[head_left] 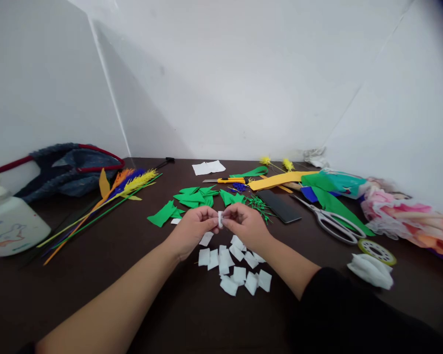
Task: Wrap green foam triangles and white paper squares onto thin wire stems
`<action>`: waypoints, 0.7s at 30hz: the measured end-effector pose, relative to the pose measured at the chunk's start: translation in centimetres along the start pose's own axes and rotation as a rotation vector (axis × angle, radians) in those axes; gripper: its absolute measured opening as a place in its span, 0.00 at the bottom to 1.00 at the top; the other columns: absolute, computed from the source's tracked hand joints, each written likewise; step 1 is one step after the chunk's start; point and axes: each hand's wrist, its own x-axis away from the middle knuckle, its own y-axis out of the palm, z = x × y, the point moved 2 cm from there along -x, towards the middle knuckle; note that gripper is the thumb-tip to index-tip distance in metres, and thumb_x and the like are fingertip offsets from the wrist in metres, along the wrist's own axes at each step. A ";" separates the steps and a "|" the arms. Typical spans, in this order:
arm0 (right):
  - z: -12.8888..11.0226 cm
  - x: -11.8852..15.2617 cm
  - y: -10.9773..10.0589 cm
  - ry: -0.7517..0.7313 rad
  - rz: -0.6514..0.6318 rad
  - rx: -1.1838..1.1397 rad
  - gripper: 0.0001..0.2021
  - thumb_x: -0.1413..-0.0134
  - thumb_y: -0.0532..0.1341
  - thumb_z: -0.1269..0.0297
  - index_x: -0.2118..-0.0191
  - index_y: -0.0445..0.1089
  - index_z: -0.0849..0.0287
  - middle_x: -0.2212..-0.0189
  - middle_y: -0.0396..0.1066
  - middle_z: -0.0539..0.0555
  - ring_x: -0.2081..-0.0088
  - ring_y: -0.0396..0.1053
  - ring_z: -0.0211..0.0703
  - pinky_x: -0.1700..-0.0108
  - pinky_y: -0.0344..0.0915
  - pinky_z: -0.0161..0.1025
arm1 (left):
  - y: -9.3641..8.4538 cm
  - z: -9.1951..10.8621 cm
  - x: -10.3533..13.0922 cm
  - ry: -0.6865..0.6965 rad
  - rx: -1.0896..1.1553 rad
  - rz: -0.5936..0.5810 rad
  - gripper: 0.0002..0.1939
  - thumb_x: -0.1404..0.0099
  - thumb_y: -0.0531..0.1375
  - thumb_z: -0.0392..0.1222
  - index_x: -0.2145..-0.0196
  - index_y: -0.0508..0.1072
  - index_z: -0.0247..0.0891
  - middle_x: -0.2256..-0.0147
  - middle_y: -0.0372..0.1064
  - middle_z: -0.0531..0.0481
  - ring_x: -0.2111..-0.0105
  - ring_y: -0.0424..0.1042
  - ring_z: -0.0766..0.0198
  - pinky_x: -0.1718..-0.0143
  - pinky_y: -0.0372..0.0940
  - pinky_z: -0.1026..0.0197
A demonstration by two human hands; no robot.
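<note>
Between my two hands, at the middle of the view, is a small white piece, upright and narrow. My left hand pinches it from the left, and my right hand pinches it from the right. Several white squares lie scattered on the dark table just below my hands. Beyond my fingers are cut green pieces, with a bunch of thin green strips to the right.
Flower stems and a white bottle are at the left. A yellow cutter lies behind my hands. At the right are a black phone, scissors, a tape roll, a white bundle and dolls.
</note>
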 end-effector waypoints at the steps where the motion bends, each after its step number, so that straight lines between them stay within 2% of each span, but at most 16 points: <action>1: -0.1 0.0 0.0 -0.007 0.005 0.014 0.03 0.57 0.60 0.70 0.72 0.67 0.58 0.76 0.68 0.49 0.73 0.65 0.37 0.69 0.63 0.36 | 0.0 0.0 0.0 0.007 0.006 0.006 0.05 0.48 0.60 0.37 0.72 0.67 0.34 0.76 0.67 0.53 0.76 0.65 0.70 0.70 0.59 0.65; 6: -0.6 0.1 0.0 -0.040 0.009 0.049 0.03 0.56 0.57 0.72 0.73 0.67 0.58 0.76 0.67 0.49 0.73 0.65 0.36 0.70 0.63 0.35 | 0.0 0.2 0.2 0.059 -0.010 0.022 0.06 0.47 0.60 0.37 0.73 0.65 0.35 0.77 0.66 0.54 0.77 0.65 0.70 0.71 0.60 0.65; 13: -0.6 0.3 0.3 0.003 -0.074 -0.064 0.05 0.58 0.61 0.67 0.70 0.68 0.59 0.73 0.69 0.51 0.72 0.67 0.37 0.69 0.66 0.36 | -0.5 0.1 0.3 0.042 -0.034 0.083 0.04 0.47 0.58 0.37 0.74 0.66 0.34 0.78 0.65 0.54 0.78 0.64 0.70 0.72 0.59 0.65; 21: -0.5 0.1 0.3 0.006 -0.009 0.118 0.04 0.57 0.58 0.72 0.73 0.69 0.57 0.76 0.70 0.50 0.73 0.67 0.37 0.69 0.64 0.36 | -0.3 0.4 0.5 -0.016 0.024 0.051 0.05 0.47 0.59 0.37 0.75 0.67 0.33 0.76 0.67 0.51 0.76 0.65 0.69 0.70 0.60 0.64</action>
